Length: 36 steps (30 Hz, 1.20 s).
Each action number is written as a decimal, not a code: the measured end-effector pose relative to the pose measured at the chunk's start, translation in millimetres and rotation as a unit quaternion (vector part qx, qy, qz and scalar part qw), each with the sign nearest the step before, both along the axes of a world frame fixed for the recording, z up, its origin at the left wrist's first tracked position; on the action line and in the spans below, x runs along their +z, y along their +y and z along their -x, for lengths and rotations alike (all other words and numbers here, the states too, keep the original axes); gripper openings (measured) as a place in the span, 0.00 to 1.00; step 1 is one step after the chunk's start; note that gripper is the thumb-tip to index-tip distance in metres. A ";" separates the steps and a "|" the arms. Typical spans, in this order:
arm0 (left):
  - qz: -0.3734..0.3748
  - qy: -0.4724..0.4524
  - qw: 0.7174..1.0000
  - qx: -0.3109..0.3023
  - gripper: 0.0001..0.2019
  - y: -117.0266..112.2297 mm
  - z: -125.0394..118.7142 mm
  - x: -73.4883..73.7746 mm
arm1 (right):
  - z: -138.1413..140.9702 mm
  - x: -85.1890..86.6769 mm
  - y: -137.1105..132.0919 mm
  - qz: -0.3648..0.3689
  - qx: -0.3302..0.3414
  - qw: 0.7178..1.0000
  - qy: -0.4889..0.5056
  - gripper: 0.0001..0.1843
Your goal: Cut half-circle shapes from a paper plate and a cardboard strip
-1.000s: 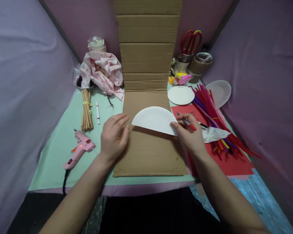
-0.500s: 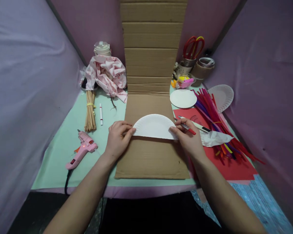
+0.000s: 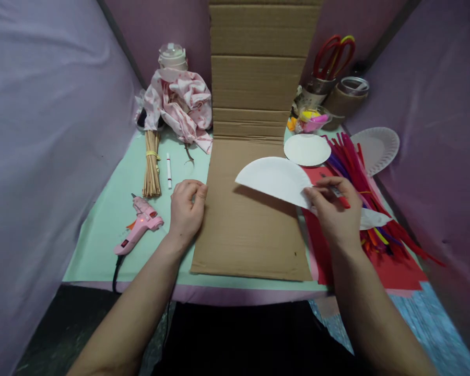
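A white paper plate folded into a half circle (image 3: 276, 179) is lifted over the brown cardboard sheet (image 3: 246, 235). My right hand (image 3: 334, 211) pinches the plate's right corner and also grips a red marker (image 3: 339, 194). My left hand (image 3: 186, 206) rests at the cardboard's left edge with fingers curled and nothing seen in it.
A pink glue gun (image 3: 141, 224), a bundle of sticks (image 3: 152, 164) and a white pen (image 3: 168, 170) lie on the left. Pink cloth (image 3: 182, 104) sits at the back. On the right are a round white disc (image 3: 306, 150), red paper (image 3: 379, 261), pipe cleaners (image 3: 360, 172), a paper plate (image 3: 378, 148), and cups with scissors (image 3: 331, 55).
My left hand let go of the folded plate and drew back to the cardboard's left edge. My right hand lifted the plate and carried it to the right.
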<state>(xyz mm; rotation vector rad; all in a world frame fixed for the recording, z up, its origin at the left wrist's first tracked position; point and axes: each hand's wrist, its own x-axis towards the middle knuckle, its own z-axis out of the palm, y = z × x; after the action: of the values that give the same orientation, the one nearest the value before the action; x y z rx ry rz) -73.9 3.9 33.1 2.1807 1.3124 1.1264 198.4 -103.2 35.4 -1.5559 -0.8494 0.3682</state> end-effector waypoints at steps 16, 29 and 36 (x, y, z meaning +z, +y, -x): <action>0.252 -0.153 0.951 0.098 0.13 -84.3 63.8 -2.7 | -52.5 -16.1 -6.1 0.085 -0.166 0.947 -0.262 0.15; 0.349 -0.193 0.914 0.077 0.19 -100.8 56.0 -6.9 | 25.1 -6.6 -61.2 0.083 0.113 0.942 -0.305 0.12; 0.457 -0.276 0.845 0.030 0.31 -86.9 40.4 7.0 | 37.5 -24.3 -80.5 0.104 0.128 0.960 -0.227 0.13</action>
<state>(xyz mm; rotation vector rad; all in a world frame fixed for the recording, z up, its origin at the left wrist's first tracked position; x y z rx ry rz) -114.4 -83.0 40.0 1.0260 1.2607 0.7881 161.0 -183.7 11.1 -1.7611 -1.4150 0.2956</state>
